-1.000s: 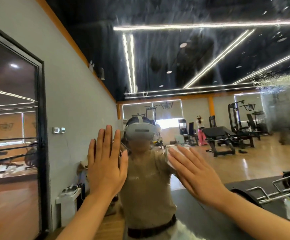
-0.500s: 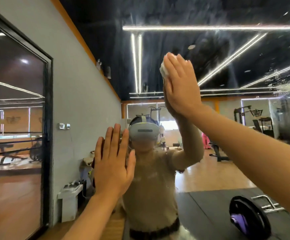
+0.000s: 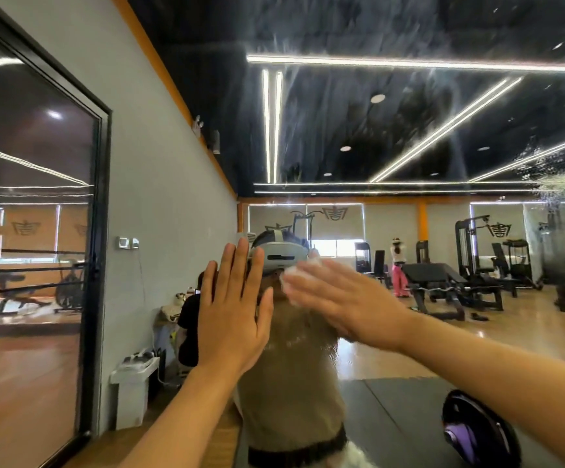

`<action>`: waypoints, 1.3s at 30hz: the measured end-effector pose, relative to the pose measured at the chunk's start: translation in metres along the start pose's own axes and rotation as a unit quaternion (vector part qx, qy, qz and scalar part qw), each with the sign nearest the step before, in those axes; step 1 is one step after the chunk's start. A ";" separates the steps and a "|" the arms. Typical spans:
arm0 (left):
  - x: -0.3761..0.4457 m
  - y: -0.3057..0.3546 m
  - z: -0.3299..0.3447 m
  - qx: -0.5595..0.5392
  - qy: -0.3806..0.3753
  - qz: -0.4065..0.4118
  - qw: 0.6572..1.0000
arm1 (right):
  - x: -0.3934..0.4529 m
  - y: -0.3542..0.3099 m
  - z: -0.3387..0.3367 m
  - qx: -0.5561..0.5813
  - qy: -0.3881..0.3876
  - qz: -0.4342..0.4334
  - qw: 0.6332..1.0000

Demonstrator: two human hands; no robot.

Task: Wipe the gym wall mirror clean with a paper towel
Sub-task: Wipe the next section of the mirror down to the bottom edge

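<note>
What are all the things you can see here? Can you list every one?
mirror: one, streaky and wet, fills the wall ahead
paper towel: one, white, wadded under the right hand against the glass
glass door: one, black frame, far left
grey wall: one, orange trim along its top, left
wall switches: two, pale, on the grey wall
white bin: one, at the foot of the grey wall
ceiling light strips: several, white, reflected up high
gym machines: several, black, reflected on the right
weight plate: one, black and purple, lower right
left hand: one, flat, fingers straight, on the mirror
right hand: one, blurred, flat, pressing the paper towel
</note>
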State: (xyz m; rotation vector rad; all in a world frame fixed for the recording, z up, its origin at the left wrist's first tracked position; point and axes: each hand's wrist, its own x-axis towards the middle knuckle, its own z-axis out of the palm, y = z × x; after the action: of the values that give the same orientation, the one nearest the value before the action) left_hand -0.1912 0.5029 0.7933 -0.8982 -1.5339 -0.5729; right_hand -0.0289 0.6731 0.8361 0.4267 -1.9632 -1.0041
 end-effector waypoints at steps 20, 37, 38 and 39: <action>0.005 -0.018 -0.034 -0.189 0.027 -0.119 0.974 | 0.017 -0.064 0.022 0.003 0.058 0.071 0.996; -0.006 -0.053 -0.021 -0.032 -0.007 -0.054 0.998 | 0.172 0.085 -0.035 -0.028 0.138 0.259 0.955; -0.006 -0.053 -0.021 -0.035 -0.006 -0.053 0.998 | 0.178 0.085 -0.034 -0.029 0.148 0.286 0.946; -0.007 -0.054 -0.021 -0.037 -0.005 -0.054 0.998 | 0.183 0.078 -0.030 -0.032 0.154 0.307 0.939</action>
State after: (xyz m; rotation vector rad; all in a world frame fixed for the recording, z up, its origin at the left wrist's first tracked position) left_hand -0.2218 0.4536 0.7975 -0.8786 -1.5850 -0.7072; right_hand -0.1016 0.5937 1.0054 -0.0734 -1.6140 -0.5529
